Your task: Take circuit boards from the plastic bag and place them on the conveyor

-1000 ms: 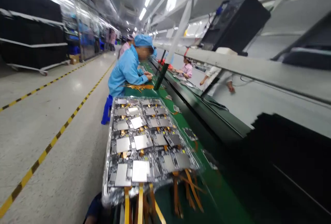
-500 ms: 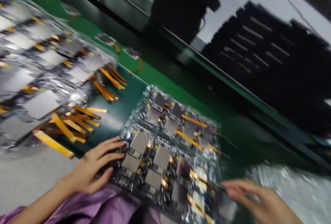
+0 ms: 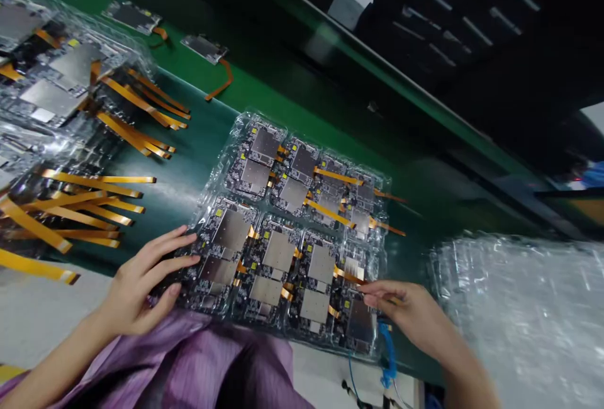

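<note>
Boards sit in a clear blister tray [image 3: 292,233] at the middle of the green desk [image 3: 264,91], with orange flex tails poking out at 3 o'clock. The left hand [image 3: 141,283] lies flat and open on the tray's 8 o'clock corner; the right hand [image 3: 406,314] pinches something thin at 4 o'clock, perhaps a tail. Tugging could crease it or drag the tray. Half a second ago the view was blurred and the right hand hovered, fingers spread.

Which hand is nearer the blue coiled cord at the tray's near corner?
Right. The right hand is just above the blue coiled cord, fingertips on the tray of circuit boards. The left hand rests on the tray's opposite, left edge.
</note>
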A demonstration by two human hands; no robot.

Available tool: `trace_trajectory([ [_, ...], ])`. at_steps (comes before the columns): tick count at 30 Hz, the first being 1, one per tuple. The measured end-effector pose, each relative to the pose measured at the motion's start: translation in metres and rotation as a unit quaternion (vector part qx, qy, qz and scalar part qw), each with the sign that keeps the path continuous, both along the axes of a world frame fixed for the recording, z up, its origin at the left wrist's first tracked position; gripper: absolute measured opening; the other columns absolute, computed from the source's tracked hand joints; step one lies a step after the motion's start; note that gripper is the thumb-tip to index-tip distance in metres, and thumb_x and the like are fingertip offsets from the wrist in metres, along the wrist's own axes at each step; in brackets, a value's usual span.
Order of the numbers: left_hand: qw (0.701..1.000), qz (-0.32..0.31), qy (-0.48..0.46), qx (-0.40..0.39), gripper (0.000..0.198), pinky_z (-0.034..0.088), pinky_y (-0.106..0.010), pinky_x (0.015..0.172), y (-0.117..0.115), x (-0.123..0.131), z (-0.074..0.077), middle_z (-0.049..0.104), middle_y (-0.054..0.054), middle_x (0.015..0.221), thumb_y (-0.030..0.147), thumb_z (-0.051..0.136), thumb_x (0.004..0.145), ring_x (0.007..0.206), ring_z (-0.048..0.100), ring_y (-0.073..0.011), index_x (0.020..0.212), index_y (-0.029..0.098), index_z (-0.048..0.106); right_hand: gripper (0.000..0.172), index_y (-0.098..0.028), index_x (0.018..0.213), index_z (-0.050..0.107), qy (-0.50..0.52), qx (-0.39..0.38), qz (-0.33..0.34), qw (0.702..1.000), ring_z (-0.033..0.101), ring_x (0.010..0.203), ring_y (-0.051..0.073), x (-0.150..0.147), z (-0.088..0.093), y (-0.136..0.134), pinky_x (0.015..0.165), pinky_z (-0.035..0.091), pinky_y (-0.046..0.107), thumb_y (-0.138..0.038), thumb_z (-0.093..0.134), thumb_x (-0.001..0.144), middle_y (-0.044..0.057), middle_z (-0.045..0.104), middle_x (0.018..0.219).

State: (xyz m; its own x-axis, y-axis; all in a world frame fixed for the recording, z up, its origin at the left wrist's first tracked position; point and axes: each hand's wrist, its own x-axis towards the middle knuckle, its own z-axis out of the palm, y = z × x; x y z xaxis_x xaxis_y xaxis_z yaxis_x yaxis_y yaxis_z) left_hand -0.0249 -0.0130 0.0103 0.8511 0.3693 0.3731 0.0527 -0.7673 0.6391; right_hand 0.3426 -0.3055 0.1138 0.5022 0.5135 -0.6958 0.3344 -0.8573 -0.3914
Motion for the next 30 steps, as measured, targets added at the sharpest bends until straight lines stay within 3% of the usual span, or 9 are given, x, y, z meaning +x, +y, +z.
trace_trajectory([
  [4,1.0,0.005,-0.004,0.001,0.04,0.043,-0.051,0.107,0.0,0.0,-0.001,0.049,-0.011,0.14,0.013,0.05,0.084,0.135,0.043,-0.0343,0.124,0.02,0.056,0.042,-0.029,0.093,0.078,-0.04,0.004,-0.003,0.999,0.062,0.088,0.028,-0.001,-0.001,0.0,0.055,0.048,0.027,-0.064,0.06,0.078,0.003,0.067,0.095],
  [11,1.0,0.016,-0.001,-0.014,0.04,0.043,-0.053,0.107,-0.001,0.0,-0.001,0.05,-0.009,0.14,0.017,0.05,0.084,0.134,0.045,-0.0338,0.123,0.023,0.057,0.037,-0.03,0.097,0.077,-0.133,0.077,0.08,0.985,0.061,0.087,0.027,-0.005,-0.003,0.001,0.079,0.048,0.035,-0.057,0.053,0.089,0.003,0.067,0.099],
  [18,1.0,0.015,-0.009,-0.023,0.036,0.044,-0.053,0.107,-0.001,0.001,-0.002,0.051,-0.008,0.139,0.017,0.051,0.084,0.134,0.045,-0.0341,0.118,0.022,0.059,0.033,-0.028,0.1,0.073,-0.127,0.098,0.086,0.983,0.058,0.101,0.028,-0.012,-0.006,-0.005,0.079,0.05,0.036,-0.053,0.052,0.093,0.003,0.062,0.112],
  [20,0.999,0.016,0.002,-0.027,0.035,0.044,-0.054,0.106,0.0,0.0,0.003,0.052,-0.008,0.138,0.016,0.051,0.085,0.134,0.044,-0.034,0.118,0.023,0.058,0.033,-0.029,0.103,0.071,-0.157,0.104,0.085,0.978,0.058,0.1,0.026,-0.013,-0.006,-0.009,0.077,0.051,0.034,-0.054,0.052,0.095,0.002,0.06,0.115],
  [23,0.999,0.021,0.014,-0.024,0.035,0.04,-0.057,0.108,-0.003,0.001,0.024,0.052,-0.007,0.138,0.016,0.056,0.085,0.137,0.039,-0.0337,0.119,0.025,0.056,0.034,-0.029,0.108,0.069,-0.161,0.081,0.093,0.979,0.057,0.102,0.026,-0.016,-0.004,-0.015,0.075,0.052,0.033,-0.056,0.052,0.096,0.002,0.058,0.117],
  [25,0.999,-0.032,0.004,-0.009,0.038,0.037,-0.055,0.11,-0.012,0.01,0.044,0.055,-0.004,0.135,0.016,0.058,0.084,0.137,0.039,-0.0305,0.12,0.028,0.056,0.036,-0.03,0.113,0.066,-0.158,0.073,0.105,0.979,0.055,0.107,0.026,-0.019,-0.002,-0.018,0.077,0.051,0.034,-0.058,0.054,0.095,0.001,0.057,0.12],
  [27,0.987,-0.163,-0.014,0.014,0.038,0.038,-0.047,0.111,-0.031,0.029,0.061,0.058,-0.002,0.132,0.019,0.055,0.087,0.132,0.044,-0.0251,0.123,0.029,0.056,0.038,-0.031,0.119,0.062,-0.163,0.074,0.12,0.976,0.052,0.111,0.027,-0.022,0.0,-0.021,0.083,0.049,0.037,-0.058,0.056,0.093,0.001,0.055,0.123],
  [29,0.956,-0.288,-0.025,0.045,0.034,0.043,-0.038,0.105,-0.06,0.057,0.068,0.062,-0.004,0.126,0.021,0.051,0.091,0.121,0.052,-0.0211,0.124,0.024,0.057,0.042,-0.031,0.124,0.059,-0.166,0.074,0.142,0.973,0.05,0.115,0.028,-0.027,0.002,-0.021,0.091,0.046,0.041,-0.055,0.057,0.09,0.001,0.053,0.127],
  [30,0.944,-0.322,-0.034,0.064,0.029,0.046,-0.035,0.099,-0.077,0.073,0.067,0.063,-0.006,0.121,0.021,0.05,0.093,0.113,0.056,-0.0201,0.121,0.021,0.059,0.044,-0.03,0.126,0.057,-0.168,0.071,0.153,0.971,0.048,0.117,0.029,-0.03,0.003,-0.022,0.096,0.044,0.043,-0.052,0.057,0.088,0.002,0.052,0.129],
])
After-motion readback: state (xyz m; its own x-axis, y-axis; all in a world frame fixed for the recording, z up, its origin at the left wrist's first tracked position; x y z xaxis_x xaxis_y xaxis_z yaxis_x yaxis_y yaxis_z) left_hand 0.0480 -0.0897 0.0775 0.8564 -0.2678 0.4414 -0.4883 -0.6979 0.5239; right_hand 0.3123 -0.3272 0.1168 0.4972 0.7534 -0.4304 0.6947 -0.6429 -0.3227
